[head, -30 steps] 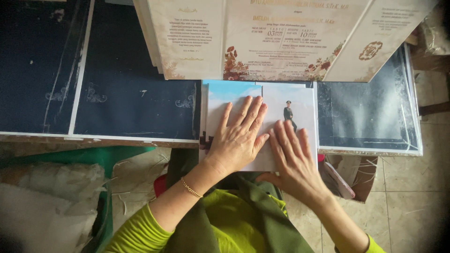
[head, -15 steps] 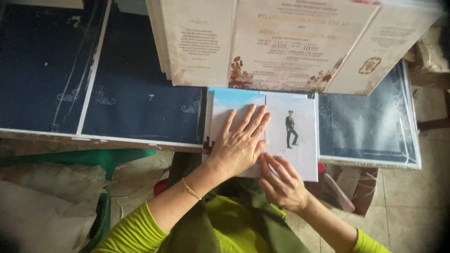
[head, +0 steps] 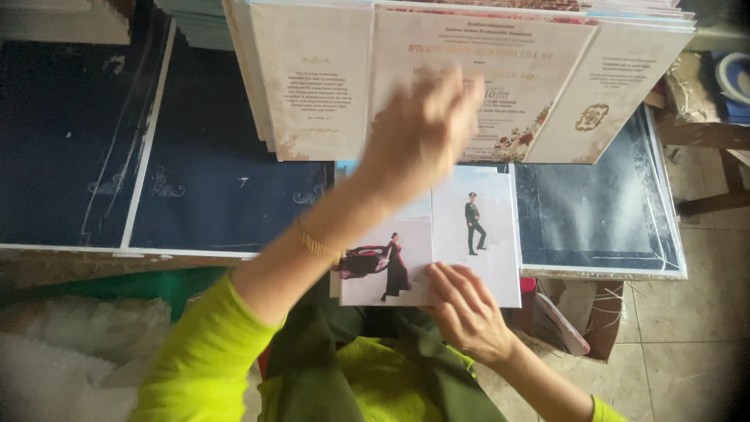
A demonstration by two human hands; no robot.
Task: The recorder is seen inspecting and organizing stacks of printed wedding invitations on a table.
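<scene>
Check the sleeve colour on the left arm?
Bright yellow-green sleeve, clearest in the head view.

Folded photo card, two figures printed, flat at table edge.

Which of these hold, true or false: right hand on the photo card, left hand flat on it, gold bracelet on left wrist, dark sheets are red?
1. The right hand rests on the photo card. True.
2. The left hand lies flat on the card. False: it is raised and blurred, over the cream printed sheets.
3. A gold bracelet is on the left wrist. True.
4. The dark sheets on the table are red. False: they are navy blue.
</scene>
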